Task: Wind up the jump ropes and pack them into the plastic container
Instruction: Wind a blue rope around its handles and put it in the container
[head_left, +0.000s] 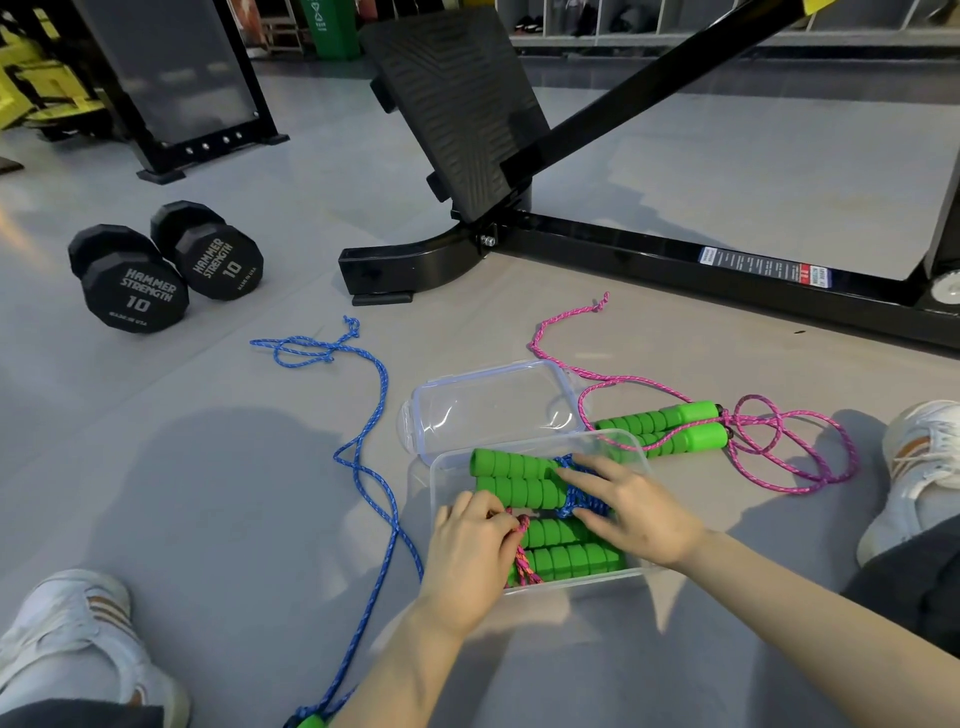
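Note:
A clear plastic container (641, 451) sits on the floor between my legs. Inside it lie two wound jump ropes with green foam handles: one bound in blue cord (511, 478) at the back, one bound in pink cord (571, 556) at the front. My left hand (470, 553) pinches the pink cord at the front bundle's left end. My right hand (631, 506) presses flat on the blue winding, fingers spread. The container's clear lid (493, 405) lies just behind. A loose blue jump rope (382, 400) trails on the left. A loose pink jump rope (675, 423) lies on the right.
Two black 10 dumbbells (166, 267) rest at the left. A black machine frame (649, 260) with a tilted footplate (457, 104) crosses the floor behind. My white shoes (78, 639) sit at the lower left, with the other shoe (919, 467) at the right.

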